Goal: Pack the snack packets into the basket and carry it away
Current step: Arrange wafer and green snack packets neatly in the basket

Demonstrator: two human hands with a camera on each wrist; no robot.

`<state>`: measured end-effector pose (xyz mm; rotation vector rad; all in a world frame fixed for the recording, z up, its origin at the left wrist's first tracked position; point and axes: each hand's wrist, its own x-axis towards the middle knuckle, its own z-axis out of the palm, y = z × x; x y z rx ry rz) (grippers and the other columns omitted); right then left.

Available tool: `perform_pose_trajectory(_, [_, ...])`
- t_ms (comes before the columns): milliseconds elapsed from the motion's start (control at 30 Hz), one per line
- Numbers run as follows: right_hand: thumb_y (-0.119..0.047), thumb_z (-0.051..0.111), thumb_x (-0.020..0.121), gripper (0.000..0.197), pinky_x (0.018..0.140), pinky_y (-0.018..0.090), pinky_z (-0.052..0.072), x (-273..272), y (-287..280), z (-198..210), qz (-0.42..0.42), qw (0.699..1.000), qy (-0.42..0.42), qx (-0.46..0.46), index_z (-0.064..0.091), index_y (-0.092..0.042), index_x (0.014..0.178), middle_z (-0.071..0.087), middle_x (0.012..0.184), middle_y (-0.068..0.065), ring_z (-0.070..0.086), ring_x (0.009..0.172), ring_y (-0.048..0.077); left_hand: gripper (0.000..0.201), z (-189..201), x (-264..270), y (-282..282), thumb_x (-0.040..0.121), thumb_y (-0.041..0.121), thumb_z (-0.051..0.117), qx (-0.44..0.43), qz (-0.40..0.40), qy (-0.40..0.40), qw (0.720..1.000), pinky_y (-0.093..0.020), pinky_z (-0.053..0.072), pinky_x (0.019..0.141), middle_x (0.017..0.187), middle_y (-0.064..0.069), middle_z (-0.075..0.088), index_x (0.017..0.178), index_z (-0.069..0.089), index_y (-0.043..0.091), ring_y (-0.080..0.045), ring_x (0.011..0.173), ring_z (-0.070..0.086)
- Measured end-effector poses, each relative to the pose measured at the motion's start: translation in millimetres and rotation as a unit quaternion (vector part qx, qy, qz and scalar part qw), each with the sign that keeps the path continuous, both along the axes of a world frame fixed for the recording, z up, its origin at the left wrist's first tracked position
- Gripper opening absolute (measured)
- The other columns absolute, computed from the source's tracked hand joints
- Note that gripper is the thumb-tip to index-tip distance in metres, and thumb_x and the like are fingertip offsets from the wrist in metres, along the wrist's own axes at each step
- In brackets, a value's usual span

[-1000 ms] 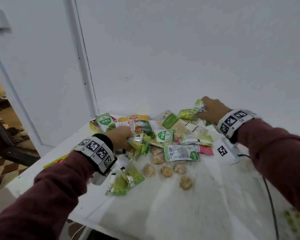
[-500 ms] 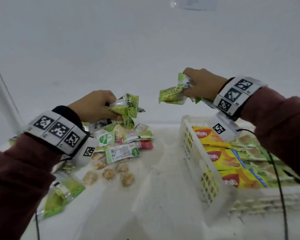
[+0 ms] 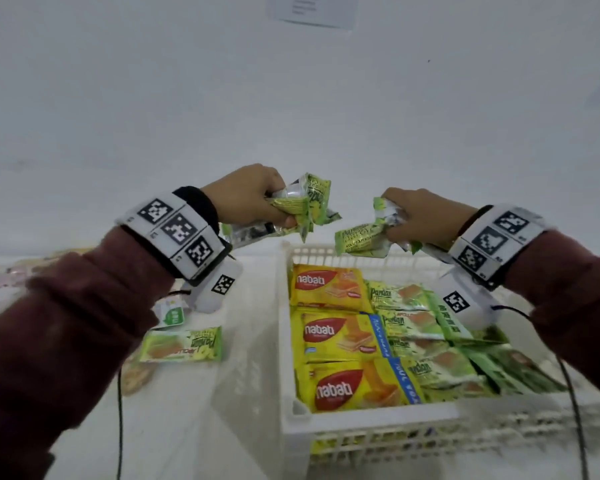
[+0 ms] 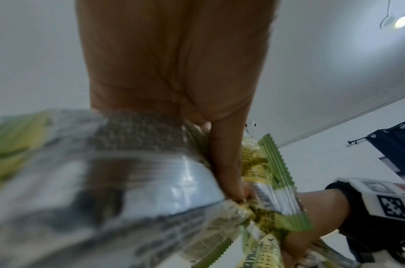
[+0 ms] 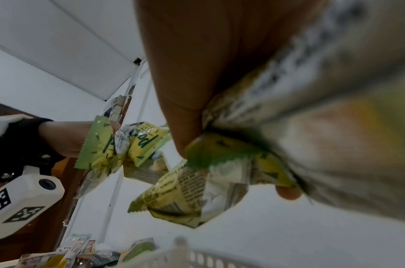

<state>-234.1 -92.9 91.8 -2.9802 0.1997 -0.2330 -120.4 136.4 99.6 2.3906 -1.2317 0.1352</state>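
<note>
With the basket (image 3: 288,368) already well stocked, the left hand (image 3: 246,199) and right hand (image 3: 426,216) each clutch green packets (image 3: 361,239) above it, while a few more packets (image 3: 181,344) wait on the table (image 3: 174,427).

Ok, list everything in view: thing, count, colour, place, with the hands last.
basket: one, white, on the table at right.
nabati packets: three, yellow, left column in the basket.
Pandan packets: several, green, right side of the basket.
loose Pandan packet: one, green, on the table left of the basket.
table: one, white.
paper sheet: one, white, on the wall.
left hand: grips green packets.
right hand: grips green packets above the basket's far rim.
</note>
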Motion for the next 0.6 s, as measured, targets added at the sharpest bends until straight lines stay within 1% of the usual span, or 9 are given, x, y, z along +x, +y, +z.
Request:
perform_pose_trajectory(100, [-0.021, 0.059, 0.086, 0.026, 0.052, 0.021, 0.029, -1.8, -24.5, -17.4, -0.006, 1.0, 0.015, 0.026, 0.038, -0.01, 0.096, 0.041, 0.074, -0.003, 0.044, 0.078, 0.021, 0.022, -12.9, -9.3, -41.3, 0.077, 0.027, 0.072, 0.046, -0.009, 0.016, 0.999, -0.03, 0.045, 0.07, 0.096, -0.016, 0.066, 0.079, 0.068, 0.005, -0.03, 0.083, 0.061])
perform_pose_trajectory(167, [-0.023, 0.059, 0.087, 0.029, 0.055, 0.025, 0.032, -0.5, -37.0, -29.1, -0.007, 0.999, 0.026, 0.044, 0.04, -0.009, 0.103, 0.045, 0.079, 0.0, 0.045, 0.08, 0.021, 0.023, -20.7, -14.2, -64.5, 0.079, 0.03, 0.07, 0.062, 0.004, 0.026, 0.998, -0.027, 0.039, 0.06, 0.082, -0.012, 0.065, 0.075, 0.067, 0.008, -0.022, 0.069, 0.057])
perform_pose_trajectory(267, [-0.026, 0.059, 0.086, 0.043, 0.059, 0.028, 0.036, 3.6, -51.2, -46.6, -0.008, 0.995, 0.045, 0.09, 0.039, -0.007, 0.119, 0.053, 0.096, 0.009, 0.048, 0.081, 0.023, 0.036, -26.6, -18.1, -90.4, 0.082, 0.035, 0.066, 0.058, 0.038, 0.063, 0.996, -0.018, 0.029, 0.046, 0.055, -0.003, 0.049, 0.076, 0.066, 0.0, -0.006, 0.044, 0.042])
perform_pose_trajectory(333, [-0.027, 0.06, 0.085, 0.049, 0.062, 0.028, 0.038, 8.0, -58.4, -58.6, -0.011, 0.99, 0.066, 0.12, 0.036, -0.009, 0.124, 0.055, 0.103, 0.011, 0.05, 0.083, 0.022, 0.038, -29.4, -18.2, -104.3, 0.083, 0.038, 0.063, 0.074, 0.055, 0.084, 0.992, -0.014, 0.024, 0.038, 0.048, -0.001, 0.041, 0.071, 0.062, 0.002, -0.004, 0.032, 0.034])
perform_pose_trajectory(400, [-0.028, 0.062, 0.084, 0.054, 0.073, 0.032, 0.043, 13.4, -60.8, -68.0, -0.012, 0.983, 0.086, 0.162, 0.035, -0.01, 0.127, 0.054, 0.113, 0.012, 0.052, 0.092, 0.023, 0.039, -34.2, -18.2, -115.4, 0.084, 0.039, 0.062, 0.108, 0.07, 0.097, 0.987, -0.017, 0.026, 0.041, 0.049, -0.001, 0.04, 0.067, 0.057, 0.005, -0.005, 0.035, 0.034])
perform_pose_trajectory(500, [-0.031, 0.066, 0.08, 0.064, 0.094, 0.041, 0.044, 21.6, -54.6, -77.0, -0.008, 0.963, 0.105, 0.247, 0.035, -0.008, 0.131, 0.051, 0.122, 0.011, 0.053, 0.11, 0.027, 0.035, -43.9, -18.9, -126.2, 0.085, 0.039, 0.061, 0.177, 0.095, 0.119, 0.972, -0.024, 0.029, 0.05, 0.056, -0.001, 0.044, 0.074, 0.059, 0.006, -0.013, 0.048, 0.038])
perform_pose_trajectory(533, [-0.032, 0.067, 0.079, 0.069, 0.097, 0.042, 0.044, 24.8, -50.1, -80.3, 0.001, 0.953, 0.116, 0.278, 0.032, -0.008, 0.134, 0.05, 0.126, 0.01, 0.052, 0.113, 0.028, 0.032, -45.6, -20.0, -127.3, 0.084, 0.038, 0.062, 0.198, 0.102, 0.129, 0.966, -0.023, 0.031, 0.05, 0.06, -0.001, 0.047, 0.082, 0.06, 0.006, -0.013, 0.051, 0.041])
perform_pose_trajectory(567, [-0.032, 0.069, 0.078, 0.076, 0.099, 0.042, 0.044, 24.1, -43.1, -80.7, 0.015, 0.94, 0.136, 0.314, 0.028, -0.009, 0.137, 0.048, 0.13, 0.01, 0.051, 0.117, 0.028, 0.031, -46.2, -21.0, -127.4, 0.084, 0.036, 0.064, 0.215, 0.107, 0.142, 0.96, -0.021, 0.035, 0.05, 0.069, 0.0, 0.052, 0.094, 0.06, 0.007, -0.012, 0.056, 0.046])
perform_pose_trajectory(600, [-0.034, 0.071, 0.076, 0.084, 0.1, 0.042, 0.043, 24.7, -37.1, -83.1, 0.04, 0.925, 0.16, 0.343, 0.023, -0.01, 0.141, 0.044, 0.136, 0.01, 0.048, 0.122, 0.029, 0.038, -46.2, -21.0, -126.8, 0.083, 0.032, 0.066, 0.229, 0.112, 0.157, 0.954, -0.019, 0.039, 0.051, 0.083, -0.001, 0.057, 0.112, 0.056, 0.009, -0.012, 0.065, 0.054])
